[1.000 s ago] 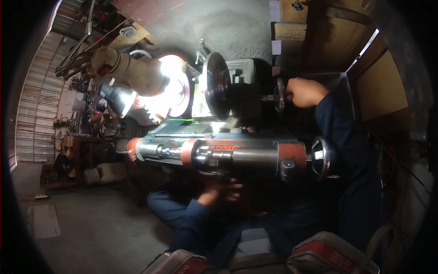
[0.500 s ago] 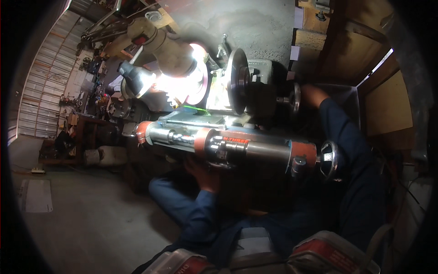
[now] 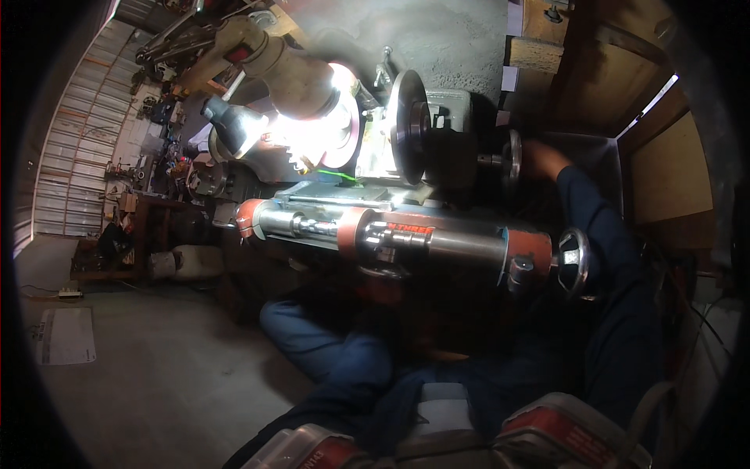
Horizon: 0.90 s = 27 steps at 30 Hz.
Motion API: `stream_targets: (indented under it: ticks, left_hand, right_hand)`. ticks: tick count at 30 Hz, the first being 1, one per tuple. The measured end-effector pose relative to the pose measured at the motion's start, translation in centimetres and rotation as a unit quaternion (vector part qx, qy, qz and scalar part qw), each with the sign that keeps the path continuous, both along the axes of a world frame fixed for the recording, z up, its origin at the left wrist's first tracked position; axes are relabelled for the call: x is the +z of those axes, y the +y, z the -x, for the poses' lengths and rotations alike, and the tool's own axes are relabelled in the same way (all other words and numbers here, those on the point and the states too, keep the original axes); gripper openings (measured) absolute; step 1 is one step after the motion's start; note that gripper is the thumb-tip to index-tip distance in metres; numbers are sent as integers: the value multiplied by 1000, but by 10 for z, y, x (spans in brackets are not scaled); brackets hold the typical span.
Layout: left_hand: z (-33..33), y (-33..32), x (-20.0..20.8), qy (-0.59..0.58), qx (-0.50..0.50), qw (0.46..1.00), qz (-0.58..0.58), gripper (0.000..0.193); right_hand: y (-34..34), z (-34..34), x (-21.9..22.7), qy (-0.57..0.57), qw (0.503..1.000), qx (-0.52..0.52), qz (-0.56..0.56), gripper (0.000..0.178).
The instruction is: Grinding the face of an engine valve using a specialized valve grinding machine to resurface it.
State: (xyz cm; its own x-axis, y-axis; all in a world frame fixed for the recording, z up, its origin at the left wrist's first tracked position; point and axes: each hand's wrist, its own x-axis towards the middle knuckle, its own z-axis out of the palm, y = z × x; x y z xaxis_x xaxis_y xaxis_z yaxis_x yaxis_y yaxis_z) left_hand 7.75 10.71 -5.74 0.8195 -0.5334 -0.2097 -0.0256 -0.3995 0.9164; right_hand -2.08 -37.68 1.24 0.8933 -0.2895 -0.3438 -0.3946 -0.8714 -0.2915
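Head cam view, upper right of the frame: the right hand [image 3: 544, 160] is right at a handwheel [image 3: 515, 152] that's seen almost edge-on, with a short shaft [image 3: 490, 160] running left from it into a dark part of the machine. That hand is half in shadow and kinda blurry, so honestly can't tell if the grip is closed round the rim or just sitting next to it. Left hand is lost in the dark, so can't call that grip either. Further left, upper middle, there's a big round disc [image 3: 408, 129] standing on edge, then a beige housing [image 3: 301, 86] and a lamp [image 3: 226, 117] with crazy glare beside them. Across the middle lies a long steel cylinder [image 3: 469, 248] with an orange-red collar [image 3: 355, 233] round it, plus a second handwheel [image 3: 574, 266] at the right end. Lower left, a white sheet [image 3: 66, 336] lies on the grey floor [image 3: 195, 352]
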Motion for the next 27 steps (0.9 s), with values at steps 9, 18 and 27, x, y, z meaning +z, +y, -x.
stream_targets:
  ticks: [9, 18, 27]
  left_hand:
    - [-44, 22, 75, -23, -63, 983, -173, 42]
    - [34, 4, 19, 580, 62, 796, 162, 42]
    - [-23, 37, -7, -354, 64, 929, -90, 38]
  right_hand:
    - [36, 25, 100, 133, 961, -16, -241, 22]
    - [-16, 4, 14, -25, 996, -10, 83, 33]
    - [54, 24, 138, 99, 983, -25, -153, 24]
